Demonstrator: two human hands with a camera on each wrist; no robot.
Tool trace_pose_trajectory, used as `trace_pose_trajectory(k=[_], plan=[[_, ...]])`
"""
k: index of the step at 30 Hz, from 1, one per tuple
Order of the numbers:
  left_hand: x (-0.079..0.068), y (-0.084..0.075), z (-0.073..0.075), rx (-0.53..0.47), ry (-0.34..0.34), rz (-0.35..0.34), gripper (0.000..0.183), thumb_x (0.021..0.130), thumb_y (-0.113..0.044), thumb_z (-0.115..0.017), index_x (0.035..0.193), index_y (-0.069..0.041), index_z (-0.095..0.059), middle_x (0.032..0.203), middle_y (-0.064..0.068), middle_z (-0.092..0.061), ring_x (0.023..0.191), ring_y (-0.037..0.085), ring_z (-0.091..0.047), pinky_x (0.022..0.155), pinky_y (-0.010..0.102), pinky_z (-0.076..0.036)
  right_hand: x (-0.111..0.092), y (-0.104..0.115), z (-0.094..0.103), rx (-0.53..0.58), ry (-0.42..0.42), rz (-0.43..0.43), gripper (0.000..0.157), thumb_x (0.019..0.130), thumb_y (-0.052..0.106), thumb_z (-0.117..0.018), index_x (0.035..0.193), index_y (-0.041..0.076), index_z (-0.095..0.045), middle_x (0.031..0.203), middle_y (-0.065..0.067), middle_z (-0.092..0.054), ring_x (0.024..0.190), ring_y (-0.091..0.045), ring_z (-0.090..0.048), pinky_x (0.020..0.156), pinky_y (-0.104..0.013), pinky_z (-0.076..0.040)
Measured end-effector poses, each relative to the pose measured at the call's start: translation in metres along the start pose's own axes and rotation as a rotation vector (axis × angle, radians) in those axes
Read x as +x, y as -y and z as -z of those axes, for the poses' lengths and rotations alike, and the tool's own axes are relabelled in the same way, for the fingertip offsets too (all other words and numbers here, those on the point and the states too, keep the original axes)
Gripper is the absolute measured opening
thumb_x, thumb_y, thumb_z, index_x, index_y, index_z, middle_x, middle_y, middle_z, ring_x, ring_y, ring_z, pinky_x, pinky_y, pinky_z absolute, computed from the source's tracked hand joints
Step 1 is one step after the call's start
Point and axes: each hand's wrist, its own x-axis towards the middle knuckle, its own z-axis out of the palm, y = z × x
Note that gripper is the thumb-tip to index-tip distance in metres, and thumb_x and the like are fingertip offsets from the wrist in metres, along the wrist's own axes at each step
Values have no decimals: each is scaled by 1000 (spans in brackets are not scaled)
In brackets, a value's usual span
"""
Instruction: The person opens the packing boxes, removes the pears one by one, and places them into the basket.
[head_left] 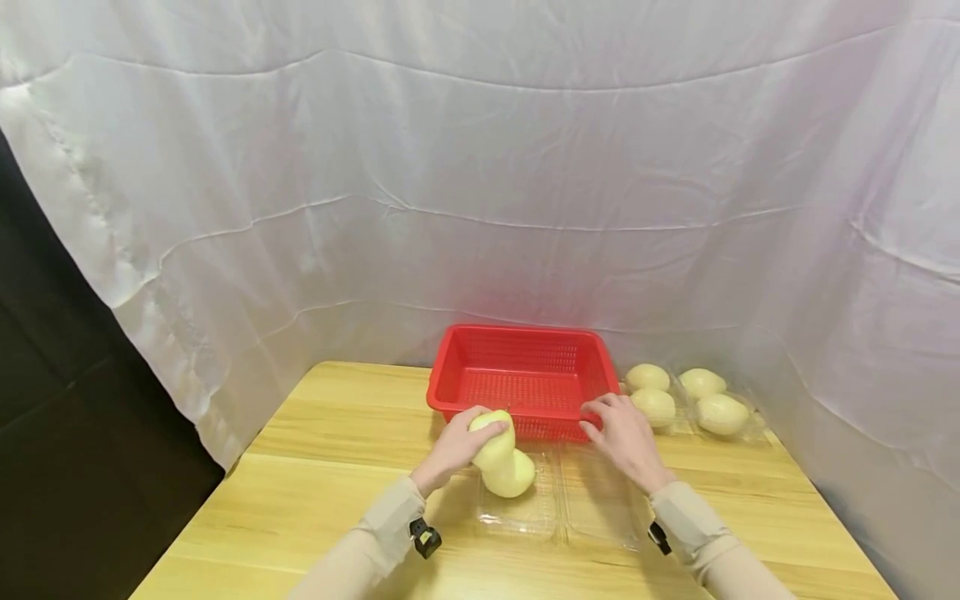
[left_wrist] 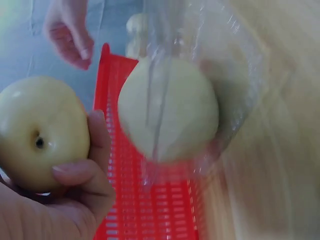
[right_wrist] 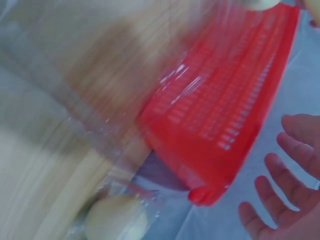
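My left hand (head_left: 459,446) grips a pale yellow pear (head_left: 491,433), thumb on the near side, held above the table in front of the basket. In the left wrist view the dimpled end of this held pear (left_wrist: 42,132) faces the camera. Below it, a second pear (head_left: 512,477) lies in the left half of an opened clear plastic clamshell box (head_left: 521,523). Near the basket's front right corner is my right hand (head_left: 626,437), its fingers spread and loosely bent with nothing in them. In the right wrist view those fingers (right_wrist: 287,192) stand apart from the basket.
The red perforated basket (head_left: 517,332) stands at the back of the wooden table (head_left: 330,467). To its right are clear boxes holding several pears (head_left: 722,414). A white curtain (head_left: 480,167) hangs behind, and a dark area (head_left: 82,417) borders the table's left side.
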Motion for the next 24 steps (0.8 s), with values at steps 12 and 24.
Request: trace_pose_trajectory(k=[12,24], plan=[[18,-8,33,-146,25,84,42,92,-43,-60,121,-13,-62,100,9,-65,77,15,-62,62,31,-52,4,-16,-8,-73,103,-48,25,87,27,-74,106,11,-75,99,-8,-75,90,-33,-66,74,-51,-49],[41,-8,54,-28,-295,52,42,93,-42,-60,122,-11,-59,116,11,-62,99,23,-58,79,30,-47,5,-17,-11,-18,119,-83,25,88,27,-72,105,9,-76,98,-7,-75,90,-34,-65,70,-51,-53]])
